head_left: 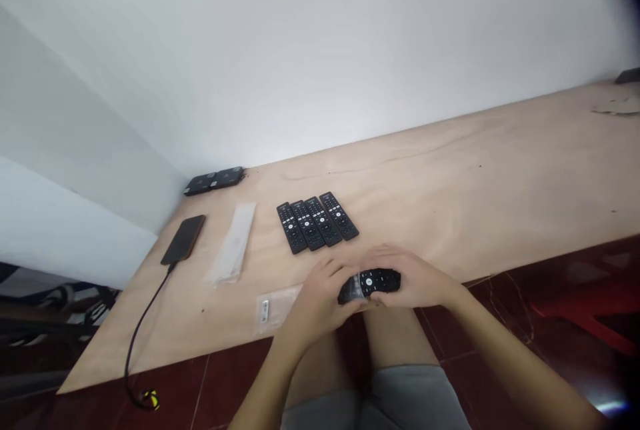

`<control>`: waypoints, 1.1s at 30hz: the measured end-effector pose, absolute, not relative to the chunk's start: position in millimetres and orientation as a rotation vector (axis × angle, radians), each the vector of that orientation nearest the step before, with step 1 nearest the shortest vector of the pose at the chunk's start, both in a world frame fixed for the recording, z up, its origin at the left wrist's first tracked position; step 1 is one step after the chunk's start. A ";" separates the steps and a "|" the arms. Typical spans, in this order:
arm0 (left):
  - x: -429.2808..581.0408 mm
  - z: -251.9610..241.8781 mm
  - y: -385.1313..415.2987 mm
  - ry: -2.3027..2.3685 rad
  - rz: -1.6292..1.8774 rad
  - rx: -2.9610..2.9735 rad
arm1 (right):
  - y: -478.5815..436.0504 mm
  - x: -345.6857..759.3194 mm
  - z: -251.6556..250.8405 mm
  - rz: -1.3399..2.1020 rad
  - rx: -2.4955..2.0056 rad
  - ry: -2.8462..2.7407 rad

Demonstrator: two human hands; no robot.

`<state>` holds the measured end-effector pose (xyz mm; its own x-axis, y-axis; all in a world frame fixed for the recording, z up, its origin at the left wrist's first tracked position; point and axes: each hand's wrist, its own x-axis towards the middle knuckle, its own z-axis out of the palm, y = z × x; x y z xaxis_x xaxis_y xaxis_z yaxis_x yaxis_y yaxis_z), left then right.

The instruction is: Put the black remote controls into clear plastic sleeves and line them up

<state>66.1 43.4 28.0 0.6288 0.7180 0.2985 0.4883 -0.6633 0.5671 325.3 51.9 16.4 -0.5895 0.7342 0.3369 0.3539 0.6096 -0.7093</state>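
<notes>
Both hands hold a black remote control [383, 279] sideways at the near edge of the table. My left hand [320, 293] is closed round its left end, where clear plastic covers part of the buttons. My right hand [417, 278] grips the other end, with the thumb along the near side. Just beyond the hands, several black remote controls [315, 225] lie side by side with their buttons up. Beside my left forearm is a clear plastic bag [283, 307] with a small white item in it.
Farther left lie a whitish plastic sleeve [235, 243] and a dark phone-like device [184, 240], whose black cable [135, 343] hangs over the table edge. Two black boxes [215, 181] stand against the wall. A red stool-like object [585, 313] is below the table at right.
</notes>
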 end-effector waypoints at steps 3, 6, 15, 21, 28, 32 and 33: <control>67.7 28.6 45.2 0.984 0.680 2.431 | 53.3 328.2 10.4 0.772 -0.929 -2.214; 53.9 31.1 46.3 1.055 0.663 2.421 | 54.1 330.3 6.8 0.733 -0.953 -2.177; 30.2 28.5 45.1 1.097 0.613 2.442 | 27.4 350.1 -11.6 0.519 -1.497 -1.740; 48.3 26.7 52.2 1.051 0.620 2.511 | 11.8 334.8 -4.4 0.684 -1.430 -1.704; 76.2 18.2 55.4 0.941 0.626 2.569 | 20.4 291.8 -2.9 0.886 -1.233 -1.631; 77.9 18.7 52.7 0.958 0.603 2.579 | 25.9 283.7 -14.4 1.024 -1.182 -1.539; 75.8 20.3 51.5 0.964 0.607 2.583 | 26.8 284.5 -16.6 1.062 -1.169 -1.512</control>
<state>75.8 51.5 20.3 0.6822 0.6768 0.2767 0.5421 -0.7222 0.4297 284.5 26.8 -16.6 -0.1260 0.9798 0.1551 0.1867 0.1770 -0.9663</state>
